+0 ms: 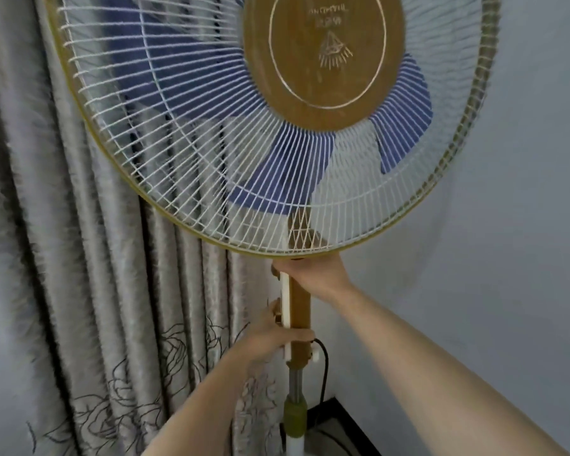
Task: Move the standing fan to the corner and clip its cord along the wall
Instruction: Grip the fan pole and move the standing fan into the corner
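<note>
Between a pleated grey-beige curtain [63,258] with a satin sheen and dark outline flowers on the left and a smooth pale wall [507,225] on the right stands the standing fan [211,143], upright and close to the camera. Its round guard is a cage of thin white radial wires bound by a yellowed rim [89,126]; a flat brown plastic centre disc [323,54] bears a scratched emblem (the lettering is too blurred to read), and blue blades [277,179] show through the wires. Below the guard runs a brown rectangular column [300,304] with a cream control strip [286,297], then a grey metal pole [297,380], an olive-green collar [295,414] and a white lower tube [297,447]. A black cord [325,366] leaves the column's right side and hangs down toward a dark skirting band [339,419]. The guard hides the upper wall and part of the curtain. The right hand [313,274], arm outstretched from the lower right, grips the column's top just under the rim, fingers curled round it. The left hand [273,337] holds the column's lower end, fingers wrapped across its front.
</note>
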### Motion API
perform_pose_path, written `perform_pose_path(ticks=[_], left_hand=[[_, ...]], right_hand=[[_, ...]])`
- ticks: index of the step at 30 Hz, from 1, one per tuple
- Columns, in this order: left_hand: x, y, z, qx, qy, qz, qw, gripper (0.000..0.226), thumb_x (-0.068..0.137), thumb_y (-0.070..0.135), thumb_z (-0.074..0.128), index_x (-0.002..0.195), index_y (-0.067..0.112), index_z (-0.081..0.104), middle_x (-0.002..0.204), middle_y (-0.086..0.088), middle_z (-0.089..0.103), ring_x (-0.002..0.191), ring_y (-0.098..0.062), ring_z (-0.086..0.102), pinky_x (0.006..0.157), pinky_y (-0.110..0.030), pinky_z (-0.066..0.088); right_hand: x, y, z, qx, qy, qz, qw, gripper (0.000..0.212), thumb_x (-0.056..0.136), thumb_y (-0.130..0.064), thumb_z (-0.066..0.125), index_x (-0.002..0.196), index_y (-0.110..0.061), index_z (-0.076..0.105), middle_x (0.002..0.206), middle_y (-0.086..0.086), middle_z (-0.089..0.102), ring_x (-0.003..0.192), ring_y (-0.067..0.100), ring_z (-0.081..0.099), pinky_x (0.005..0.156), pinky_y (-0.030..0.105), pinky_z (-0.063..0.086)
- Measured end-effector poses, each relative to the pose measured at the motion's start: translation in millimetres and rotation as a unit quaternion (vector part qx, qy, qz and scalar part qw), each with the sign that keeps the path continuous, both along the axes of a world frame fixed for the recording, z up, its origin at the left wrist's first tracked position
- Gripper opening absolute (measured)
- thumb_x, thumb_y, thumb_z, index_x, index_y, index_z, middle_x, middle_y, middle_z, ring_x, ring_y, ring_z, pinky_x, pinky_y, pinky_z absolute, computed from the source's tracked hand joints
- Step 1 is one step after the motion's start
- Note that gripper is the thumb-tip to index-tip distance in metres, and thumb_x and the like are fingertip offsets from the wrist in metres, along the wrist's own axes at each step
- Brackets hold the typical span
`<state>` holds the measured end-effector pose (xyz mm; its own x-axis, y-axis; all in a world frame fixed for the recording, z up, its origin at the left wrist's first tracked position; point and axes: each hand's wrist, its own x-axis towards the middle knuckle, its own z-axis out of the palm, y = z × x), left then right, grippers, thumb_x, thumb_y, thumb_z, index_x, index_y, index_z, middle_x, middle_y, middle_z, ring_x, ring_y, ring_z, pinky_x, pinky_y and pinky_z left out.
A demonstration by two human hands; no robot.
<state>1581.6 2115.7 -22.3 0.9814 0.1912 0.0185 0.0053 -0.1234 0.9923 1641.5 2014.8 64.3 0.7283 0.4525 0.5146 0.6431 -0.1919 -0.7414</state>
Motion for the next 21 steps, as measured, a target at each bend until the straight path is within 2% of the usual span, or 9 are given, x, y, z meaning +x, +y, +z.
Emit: perform_pose_path(ticks=[2,5,7,9,11,14,17,19,21], left_hand=[[0.7,-0.3,-1.2,0.017,-0.017,0.018,1.000,0.063,0.067,0.008,0.084,0.121,0.010,0.053,0.112,-0.014,0.065,0.092,-0.016,0.066,0.063,-0.018,0.054],[-1.1,-3.0,-5.4,0.059,-0.043,0.052,0.996,0.056,0.066,0.016,0.086,0.114,0.007,0.058,0.100,-0.009,0.069,0.085,-0.014,0.067,0.067,-0.020,0.056],[-1.9,-4.3,-8.7,0.082,-0.053,0.071,0.993,0.056,0.064,0.024,0.087,0.111,0.011,0.059,0.100,-0.008,0.071,0.088,-0.016,0.068,0.072,-0.024,0.057],[-3.4,-4.6,-11.5,0.081,-0.065,0.071,0.992,0.054,0.065,0.025,0.087,0.109,0.009,0.060,0.098,-0.009,0.072,0.086,-0.016,0.069,0.067,-0.022,0.056],[-5.3,-6.5,-11.5,0.070,-0.077,0.061,0.993,0.050,0.068,0.023,0.085,0.109,0.010,0.061,0.097,-0.010,0.072,0.082,-0.012,0.069,0.061,-0.015,0.053],[-11.8,-13.7,-13.6,0.060,-0.088,0.064,0.992,0.041,0.069,0.021,0.084,0.099,0.030,0.057,0.092,0.001,0.070,0.071,0.005,0.067,0.056,-0.007,0.049],[-14.9,-18.5,-24.2,0.054,-0.103,0.101,0.988,0.048,0.069,0.018,0.084,0.095,0.040,0.051,0.088,0.009,0.066,0.067,0.012,0.064,0.050,-0.004,0.047],[-18.7,-20.4,-34.5,0.036,-0.097,0.120,0.987,0.051,0.067,0.018,0.085,0.105,0.033,0.054,0.094,0.001,0.067,0.077,0.004,0.067,0.057,-0.013,0.054],[-23.3,-24.2,-48.4,0.013,-0.067,0.131,0.989,0.070,0.066,0.022,0.085,0.126,0.020,0.049,0.112,-0.004,0.065,0.099,-0.015,0.066,0.078,-0.031,0.058]], right_hand=[[-0.3,-0.1,3.1,0.012,-0.005,0.017,1.000,0.024,0.052,-0.053,0.066,0.067,-0.037,0.056,0.073,-0.017,0.064,0.082,0.005,0.063,0.069,0.020,0.041],[0.6,-1.1,3.1,0.020,0.001,0.042,0.999,0.041,0.057,-0.055,0.072,0.087,-0.028,0.064,0.098,-0.006,0.071,0.099,0.013,0.064,0.080,0.025,0.048],[3.2,-2.3,3.0,0.013,0.012,0.048,0.999,0.043,0.065,-0.046,0.077,0.098,-0.021,0.067,0.110,0.000,0.071,0.107,0.016,0.063,0.090,0.032,0.051],[1.7,-5.8,2.7,0.010,0.018,0.047,0.999,0.049,0.070,-0.040,0.080,0.112,-0.020,0.066,0.120,-0.002,0.067,0.114,0.015,0.060,0.095,0.030,0.048],[-1.5,-10.3,4.2,0.006,0.027,0.045,0.999,0.063,0.069,-0.046,0.081,0.125,-0.026,0.060,0.129,-0.011,0.060,0.117,0.008,0.054,0.095,0.022,0.044],[-12.8,-22.8,3.8,-0.009,0.047,0.041,0.998,0.064,0.065,-0.058,0.077,0.122,-0.040,0.056,0.116,-0.026,0.056,0.102,-0.006,0.051,0.078,0.006,0.036],[-18.7,-34.9,-3.4,0.025,0.052,0.034,0.998,0.045,0.067,-0.058,0.075,0.107,-0.045,0.060,0.102,-0.031,0.061,0.092,-0.015,0.056,0.077,0.006,0.043],[-19.0,-41.3,-16.5,0.047,0.066,0.005,0.997,0.047,0.073,-0.056,0.071,0.113,-0.032,0.066,0.106,-0.016,0.068,0.095,-0.003,0.062,0.078,0.011,0.046],[-18.3,-48.1,-37.2,0.061,0.088,-0.030,0.994,0.048,0.079,-0.052,0.067,0.117,-0.022,0.067,0.105,-0.009,0.069,0.091,0.000,0.063,0.076,0.013,0.047]])
